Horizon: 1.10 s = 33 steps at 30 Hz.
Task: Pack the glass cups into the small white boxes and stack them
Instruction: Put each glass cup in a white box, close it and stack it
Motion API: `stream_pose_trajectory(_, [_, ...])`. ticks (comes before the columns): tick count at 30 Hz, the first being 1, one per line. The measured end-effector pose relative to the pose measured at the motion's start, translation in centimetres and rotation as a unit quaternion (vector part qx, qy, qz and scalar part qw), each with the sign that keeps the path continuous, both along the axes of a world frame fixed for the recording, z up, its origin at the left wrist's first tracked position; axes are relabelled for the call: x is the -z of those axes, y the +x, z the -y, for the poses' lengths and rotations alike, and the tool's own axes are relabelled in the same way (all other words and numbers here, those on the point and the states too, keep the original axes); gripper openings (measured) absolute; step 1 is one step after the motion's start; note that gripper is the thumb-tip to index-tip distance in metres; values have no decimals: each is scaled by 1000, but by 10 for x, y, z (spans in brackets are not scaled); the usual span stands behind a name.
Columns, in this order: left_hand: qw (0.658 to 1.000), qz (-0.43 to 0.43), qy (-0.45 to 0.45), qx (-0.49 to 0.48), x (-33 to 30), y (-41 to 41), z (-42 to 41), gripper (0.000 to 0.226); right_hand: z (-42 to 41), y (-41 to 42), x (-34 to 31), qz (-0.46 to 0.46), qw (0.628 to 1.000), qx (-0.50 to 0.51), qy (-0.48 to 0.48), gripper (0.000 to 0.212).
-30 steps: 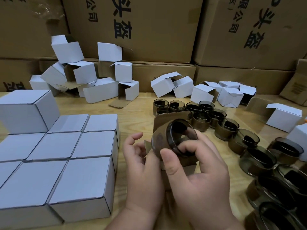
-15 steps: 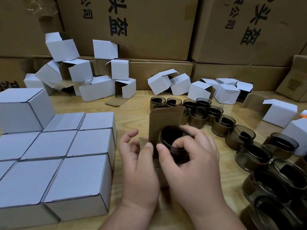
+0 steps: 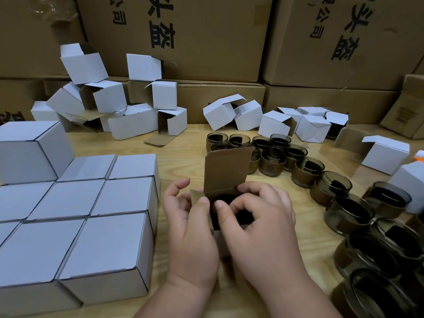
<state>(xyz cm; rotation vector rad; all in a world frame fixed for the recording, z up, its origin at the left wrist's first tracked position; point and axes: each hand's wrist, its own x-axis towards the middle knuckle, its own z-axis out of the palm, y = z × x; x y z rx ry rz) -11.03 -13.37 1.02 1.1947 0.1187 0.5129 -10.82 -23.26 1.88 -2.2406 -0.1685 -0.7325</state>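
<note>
- Your left hand (image 3: pixel 190 228) grips the small open box (image 3: pixel 227 180) from its left side, thumb on the near left edge, fingers curled behind the side flap.
- Your right hand (image 3: pixel 263 223) curls over the box mouth, thumb and fingertips pinching the dark glass cup (image 3: pixel 229 210) that sits mostly down inside the box.
- Box lid flap stands upright, brown inside facing you.
- Closed white boxes (image 3: pixel 75 216) sit packed edge to edge on the wooden table (image 3: pixel 183 152) at your left; one more closed box (image 3: pixel 29 150) is stacked on top at the far left.
- Unpacked smoky glass cups (image 3: pixel 302 171) stand in a curved row from table centre to near right.
- Empty open white boxes (image 3: pixel 110 104) lie tumbled along the back, against big brown cartons (image 3: pixel 206 37).
- One open white box (image 3: pixel 385 154) stands alone at the right.
</note>
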Motion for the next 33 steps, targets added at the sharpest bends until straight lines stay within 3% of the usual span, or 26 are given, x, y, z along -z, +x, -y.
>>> stream_pose_trajectory(6, [999, 24, -22, 31, 3, 2, 2, 39, 6, -1, -9, 102, 967, 13, 233, 16])
stream_pose_trajectory(10, [999, 15, -26, 25, 0, 0, 1, 40, 11, 5, -7, 3, 893, 19, 449, 24])
stream_pose_trajectory(12, [999, 12, -22, 24, 2, 1, 0, 38, 14, 9, -7, -55, 857, -4, 513, 35])
stream_pose_trajectory(17, [997, -6, -75, 30, 3, 4, 0, 22, 11, 16, -6, -133, 844, -79, 514, 34])
stream_pose_trajectory(21, [998, -17, -42, 40, 4, 4, -1, 41, 7, 18, -5, -175, 836, -136, 502, 46])
stream_pose_trajectory(27, [998, -24, -41, 51, 1, 3, 0, 50, 9, 24, -1, -207, 812, -200, 508, 50])
stream_pose_trajectory(33, [998, -19, 9, 57, -2, 2, 2, 50, 15, 31, 5, -214, 813, -214, 498, 33])
